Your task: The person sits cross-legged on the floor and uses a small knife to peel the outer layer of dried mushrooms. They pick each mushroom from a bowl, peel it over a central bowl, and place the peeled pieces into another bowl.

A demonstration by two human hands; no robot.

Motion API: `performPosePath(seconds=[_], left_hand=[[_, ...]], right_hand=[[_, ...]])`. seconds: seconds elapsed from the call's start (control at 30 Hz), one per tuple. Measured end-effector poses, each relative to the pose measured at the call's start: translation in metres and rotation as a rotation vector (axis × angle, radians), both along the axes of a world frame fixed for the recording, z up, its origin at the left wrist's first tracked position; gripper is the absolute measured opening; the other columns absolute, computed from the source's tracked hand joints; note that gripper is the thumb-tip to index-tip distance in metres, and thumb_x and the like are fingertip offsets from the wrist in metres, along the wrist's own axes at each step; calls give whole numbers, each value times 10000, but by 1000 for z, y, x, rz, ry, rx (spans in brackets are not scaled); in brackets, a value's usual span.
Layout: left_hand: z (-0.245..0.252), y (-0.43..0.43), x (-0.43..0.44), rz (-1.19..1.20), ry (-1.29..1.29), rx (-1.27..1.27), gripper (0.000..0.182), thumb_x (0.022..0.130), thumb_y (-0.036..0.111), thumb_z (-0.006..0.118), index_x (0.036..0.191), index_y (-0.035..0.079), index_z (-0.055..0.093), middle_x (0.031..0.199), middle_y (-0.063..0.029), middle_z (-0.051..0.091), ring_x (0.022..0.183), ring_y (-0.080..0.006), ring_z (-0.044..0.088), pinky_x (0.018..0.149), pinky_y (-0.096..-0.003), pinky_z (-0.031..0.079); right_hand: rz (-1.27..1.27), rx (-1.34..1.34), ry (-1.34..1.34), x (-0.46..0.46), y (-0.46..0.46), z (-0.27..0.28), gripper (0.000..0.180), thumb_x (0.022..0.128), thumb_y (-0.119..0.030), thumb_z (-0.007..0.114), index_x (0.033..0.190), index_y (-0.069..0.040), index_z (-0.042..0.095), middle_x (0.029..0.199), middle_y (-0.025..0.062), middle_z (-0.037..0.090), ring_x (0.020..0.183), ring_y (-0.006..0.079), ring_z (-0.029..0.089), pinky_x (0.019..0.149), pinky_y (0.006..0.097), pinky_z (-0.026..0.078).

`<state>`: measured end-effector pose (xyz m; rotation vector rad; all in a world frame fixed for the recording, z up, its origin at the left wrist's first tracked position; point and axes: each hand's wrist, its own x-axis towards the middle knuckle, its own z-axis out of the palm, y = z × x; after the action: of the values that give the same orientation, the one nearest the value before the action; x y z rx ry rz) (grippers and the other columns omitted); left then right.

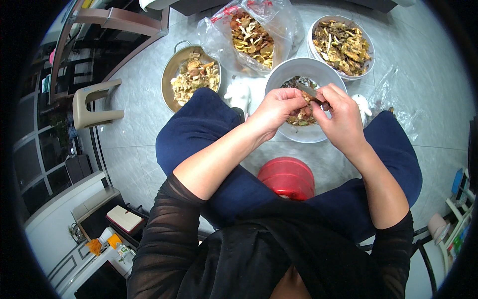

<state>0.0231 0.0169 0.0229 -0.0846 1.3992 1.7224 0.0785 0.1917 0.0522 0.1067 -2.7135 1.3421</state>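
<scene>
Over a white plastic bucket (282,74) on the floor, my two hands meet close together. Between the fingertips of my left hand (274,110) is a small brownish mushroom (307,98), partly hidden by the fingers. My right hand (341,116) grips a knife, its grey blade (308,91) lying against the mushroom and pointing up and left. Dark scraps and mushroom trimmings (300,120) lie at the bottom of the bucket below.
Left of the bucket stands a metal pan (167,89) of mushroom pieces. Behind are an open plastic bag (214,48) of mushrooms and another full white bucket (313,46). A red container (287,175) sits between my legs, a beige stool (84,108) farther left, crumpled clear plastic (396,101) at right.
</scene>
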Motion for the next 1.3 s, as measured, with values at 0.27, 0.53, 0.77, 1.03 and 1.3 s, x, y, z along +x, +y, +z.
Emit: performPosePath(seconds=[0.27,0.53,0.77,1.03,1.3], left_hand=[[0,3,2,13,101,-77,103,916,106,599,943,29,661,834,-46,696,765,-110,625,760,-249,476],[1,-3,-11,151,-70,75,223,949,83,541,1126,4,651,946,-66,694,878,-133,651,865,-292,512],[4,0,-8,126,-125,123,212,967,98,538,1124,5,646,978,-74,697,885,-143,656,867,-309,518],[4,2,-1,106,-152,109,175,958,100,556,1061,13,668,932,-67,705,862,-135,663,853,-304,518],[0,2,2,88,-129,74,142,938,135,598,968,41,701,844,-26,691,756,-91,612,737,-249,469]], right_hand=[[5,-11,-44,1,1,0,138,770,-56,686,830,1,575,797,126,604,658,297,620,579,380,480],[14,-54,-161,0,19,13,120,770,-26,662,825,16,564,762,124,580,631,241,583,580,350,458],[-10,-116,-93,1,14,10,123,801,-8,667,868,23,568,790,127,585,641,251,587,578,350,453],[5,-71,-2,2,7,5,132,778,-1,670,873,-8,578,798,110,583,679,289,617,596,379,482],[15,73,48,4,1,-1,155,747,-23,690,840,-50,570,807,89,585,703,303,625,598,401,490]])
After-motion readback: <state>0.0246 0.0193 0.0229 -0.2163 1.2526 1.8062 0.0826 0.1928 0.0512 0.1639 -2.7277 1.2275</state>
